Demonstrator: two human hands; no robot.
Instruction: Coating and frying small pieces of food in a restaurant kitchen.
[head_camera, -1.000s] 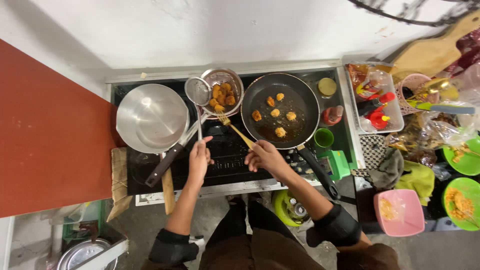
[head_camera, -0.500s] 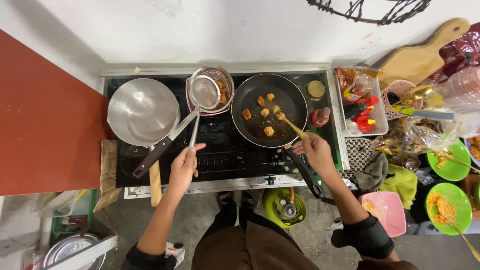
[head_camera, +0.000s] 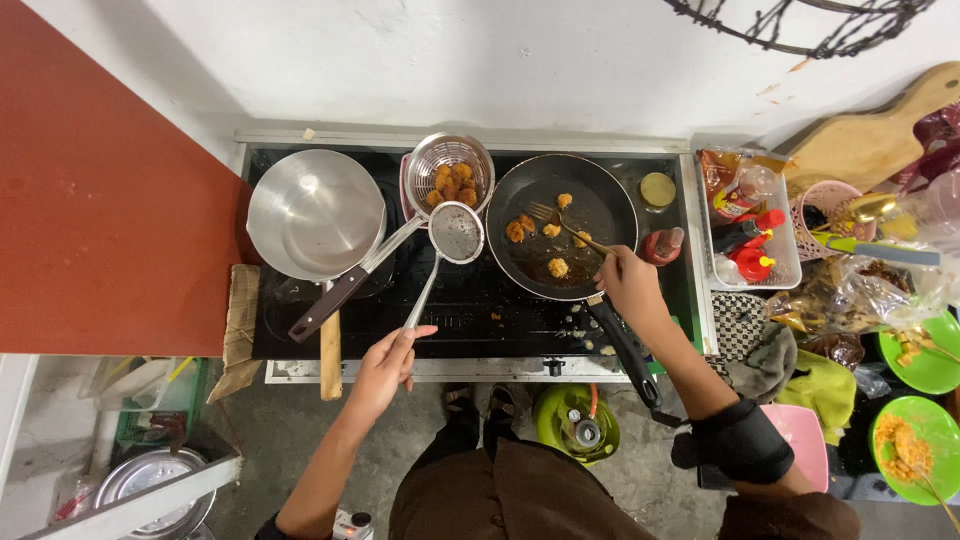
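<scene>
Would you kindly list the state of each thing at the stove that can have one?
Left hand: holding the skimmer handle.
Skimmer: empty, raised beside the pan.
Right hand: gripping the fork.
Fork: tines among the pieces.
Frying pan: holds several fried pieces.
Strainer basket: partly filled.
Steel saucepan: empty.

hands (head_camera: 385, 365) hold skimmer (head_camera: 456, 232), fork (head_camera: 560, 222) over pan (head_camera: 562, 226)

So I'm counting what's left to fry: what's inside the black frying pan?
The black frying pan holds about five golden fried pieces and the fork in the right hand. Anything beneath the pieces or fork is hidden.
</scene>
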